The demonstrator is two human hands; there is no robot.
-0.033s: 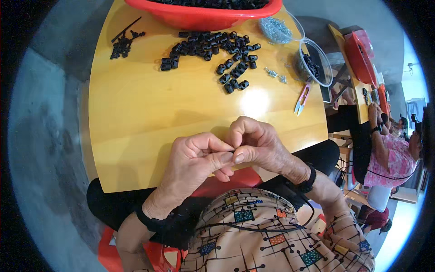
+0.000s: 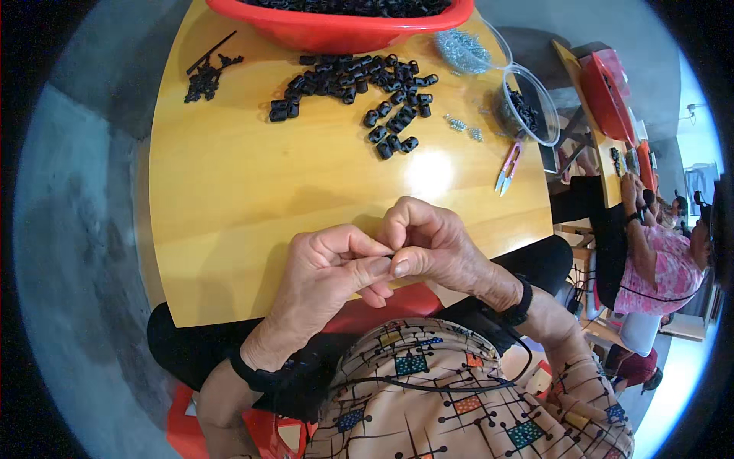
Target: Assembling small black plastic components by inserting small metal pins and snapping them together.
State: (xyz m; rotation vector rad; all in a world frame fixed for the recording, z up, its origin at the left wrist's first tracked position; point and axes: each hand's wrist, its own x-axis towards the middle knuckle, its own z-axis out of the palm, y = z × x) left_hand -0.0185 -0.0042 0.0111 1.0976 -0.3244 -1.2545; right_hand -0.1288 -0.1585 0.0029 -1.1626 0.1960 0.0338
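Observation:
My left hand (image 2: 327,268) and my right hand (image 2: 430,241) meet above the near edge of the yellow table (image 2: 229,199). Thumbs and forefingers are pinched together around a small dark piece, mostly covered by the fingertips, so its kind cannot be told. Beyond my hands lies a cluster of small black plastic barrel-shaped pieces (image 2: 394,144). To their right a few small metal springs (image 2: 456,123) rest on the wood, with a pair of pink-handled thread snips (image 2: 508,168) nearer to me.
A red basin (image 2: 336,32) full of black parts stands at the far edge. Clear tubs hold springs (image 2: 465,52) and small black parts (image 2: 523,107). Small black bits (image 2: 202,83) and a thin black rod (image 2: 211,52) lie far left. Another person (image 2: 657,264) sits at a table on the right.

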